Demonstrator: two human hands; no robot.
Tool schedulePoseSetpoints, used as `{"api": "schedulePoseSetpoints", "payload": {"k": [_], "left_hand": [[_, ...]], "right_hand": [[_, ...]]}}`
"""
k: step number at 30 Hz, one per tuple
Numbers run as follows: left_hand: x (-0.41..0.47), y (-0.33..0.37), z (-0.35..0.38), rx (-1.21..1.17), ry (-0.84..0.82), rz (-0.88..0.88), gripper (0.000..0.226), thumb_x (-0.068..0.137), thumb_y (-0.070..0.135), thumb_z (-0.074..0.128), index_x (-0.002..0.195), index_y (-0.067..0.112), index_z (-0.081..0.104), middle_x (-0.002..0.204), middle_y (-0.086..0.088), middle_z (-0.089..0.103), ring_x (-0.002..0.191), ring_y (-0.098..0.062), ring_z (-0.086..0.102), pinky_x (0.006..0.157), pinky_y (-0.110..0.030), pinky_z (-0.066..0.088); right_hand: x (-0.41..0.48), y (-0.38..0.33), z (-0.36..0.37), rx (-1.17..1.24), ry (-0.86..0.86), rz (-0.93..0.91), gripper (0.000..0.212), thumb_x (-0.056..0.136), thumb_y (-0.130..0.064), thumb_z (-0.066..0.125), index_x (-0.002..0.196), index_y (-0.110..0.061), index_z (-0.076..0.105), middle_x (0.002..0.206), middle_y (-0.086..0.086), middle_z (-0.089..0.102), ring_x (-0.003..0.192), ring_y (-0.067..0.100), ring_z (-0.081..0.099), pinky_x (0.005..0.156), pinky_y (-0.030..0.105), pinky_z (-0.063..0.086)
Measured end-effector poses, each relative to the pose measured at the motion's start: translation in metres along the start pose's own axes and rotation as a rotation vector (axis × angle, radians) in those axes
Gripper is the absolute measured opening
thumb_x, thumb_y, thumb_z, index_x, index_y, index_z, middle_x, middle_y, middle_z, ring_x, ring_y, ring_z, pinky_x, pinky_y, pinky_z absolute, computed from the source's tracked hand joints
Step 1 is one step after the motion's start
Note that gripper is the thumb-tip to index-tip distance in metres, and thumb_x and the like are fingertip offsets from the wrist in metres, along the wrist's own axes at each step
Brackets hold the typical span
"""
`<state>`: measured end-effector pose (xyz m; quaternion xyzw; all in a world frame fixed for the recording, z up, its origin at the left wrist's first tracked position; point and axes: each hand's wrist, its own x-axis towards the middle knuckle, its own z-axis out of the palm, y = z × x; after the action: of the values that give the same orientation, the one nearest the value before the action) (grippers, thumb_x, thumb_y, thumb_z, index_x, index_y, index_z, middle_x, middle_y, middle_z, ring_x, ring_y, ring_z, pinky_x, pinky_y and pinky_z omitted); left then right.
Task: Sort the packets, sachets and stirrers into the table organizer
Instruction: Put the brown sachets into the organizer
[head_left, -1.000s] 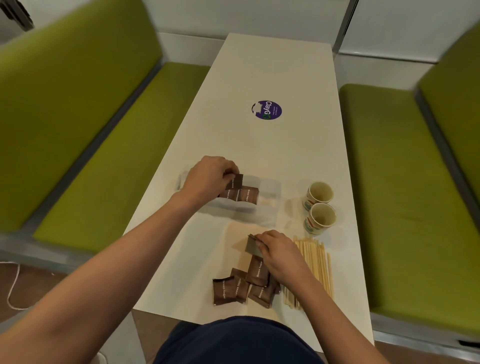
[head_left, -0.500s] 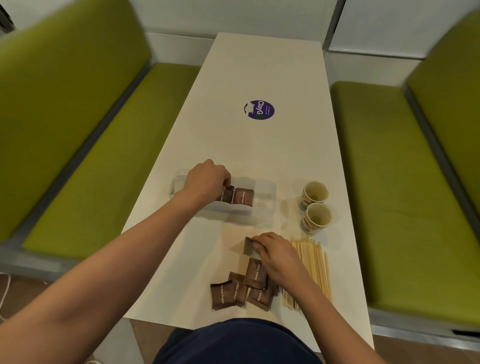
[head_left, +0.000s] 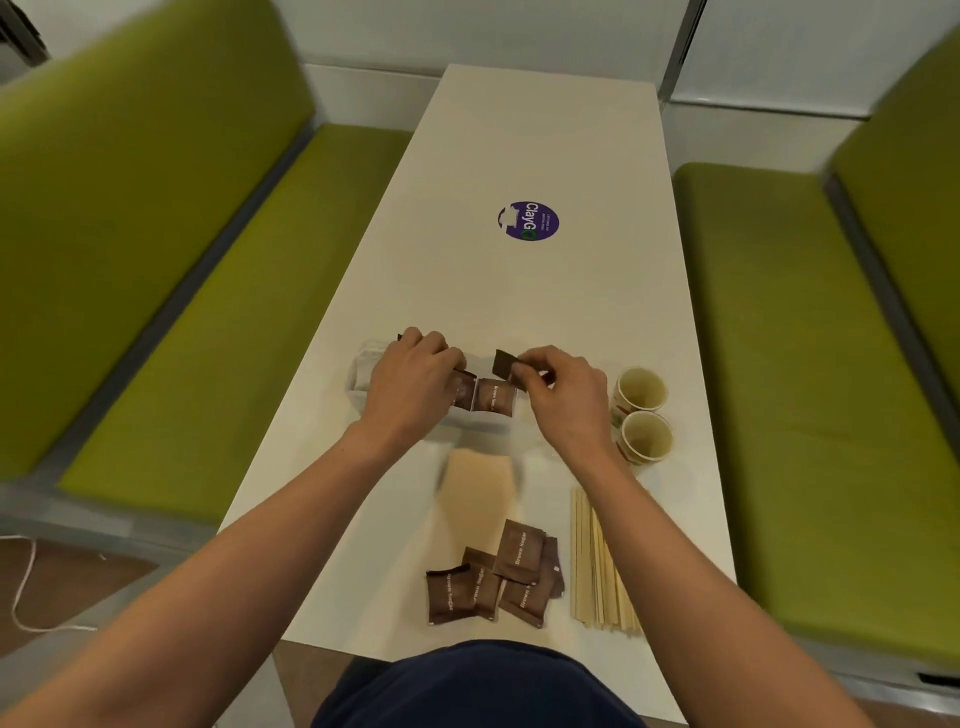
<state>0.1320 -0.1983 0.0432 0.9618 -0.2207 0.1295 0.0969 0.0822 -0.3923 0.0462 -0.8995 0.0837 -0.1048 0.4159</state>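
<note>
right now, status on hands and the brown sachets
Right hand pinches one brown paper sachet over the clear plastic organizer. Left hand grips a second sachet there. Sachet pile, wooden stirrers unsorted. Paper cups stand clear.

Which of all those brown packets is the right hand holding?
The tilted packet, pinched by the right hand over the organizer. The others stand inside it or lie in a heap closer to the person.

Soft, even indoor light; white table bright, shadows faint; benches bow at edges; organizer blurred.
</note>
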Motion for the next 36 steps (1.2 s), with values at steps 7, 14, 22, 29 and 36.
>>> {"api": "schedulePoseSetpoints", "payload": {"k": [7,14,22,29,36], "left_hand": [[-0.037,0.000,-0.017,-0.119,0.062,-0.088,0.007,0.092,0.028,0.071,0.094,0.022,0.075,0.091,0.003,0.065,0.086,-0.024,0.051,0.065,-0.034,0.043],[-0.063,0.005,-0.015,-0.172,-0.020,-0.187,0.014,0.091,0.025,0.068,0.104,0.024,0.074,0.104,0.004,0.065,0.098,-0.022,0.052,0.075,-0.035,0.048],[-0.104,0.015,-0.011,-0.277,-0.183,-0.234,0.015,0.095,0.033,0.063,0.108,0.029,0.070,0.106,0.010,0.060,0.103,-0.015,0.051,0.082,-0.031,0.046],[-0.151,0.035,0.001,-0.393,-0.400,-0.253,0.028,0.092,0.052,0.060,0.114,0.035,0.068,0.107,0.013,0.059,0.103,-0.009,0.051,0.083,-0.033,0.049],[-0.176,0.038,-0.004,-0.352,-0.665,-0.185,0.078,0.071,0.063,0.075,0.139,0.033,0.052,0.131,0.014,0.047,0.116,-0.009,0.046,0.092,-0.032,0.050]], "right_hand": [[0.026,0.007,0.025,-0.258,-0.210,0.011,0.022,0.100,-0.033,0.061,0.110,-0.024,0.078,0.108,0.002,0.056,0.115,0.026,0.046,0.083,0.035,0.044],[0.031,0.010,0.030,-0.512,-0.182,-0.101,0.027,0.096,-0.041,0.067,0.114,-0.023,0.077,0.113,0.003,0.059,0.112,0.027,0.049,0.087,0.038,0.045],[-0.038,0.009,0.014,-0.208,-0.118,-0.229,0.018,0.097,-0.033,0.066,0.107,-0.025,0.078,0.094,-0.011,0.050,0.096,0.015,0.046,0.077,0.027,0.036],[-0.110,0.030,0.013,-0.268,-0.381,-0.197,0.026,0.097,-0.042,0.064,0.116,-0.027,0.076,0.104,-0.013,0.055,0.106,0.010,0.048,0.087,0.026,0.043],[-0.136,0.030,0.009,-0.556,-0.719,-0.297,0.061,0.084,-0.069,0.059,0.136,-0.037,0.060,0.129,-0.010,0.049,0.119,0.015,0.040,0.097,0.036,0.039]]}}
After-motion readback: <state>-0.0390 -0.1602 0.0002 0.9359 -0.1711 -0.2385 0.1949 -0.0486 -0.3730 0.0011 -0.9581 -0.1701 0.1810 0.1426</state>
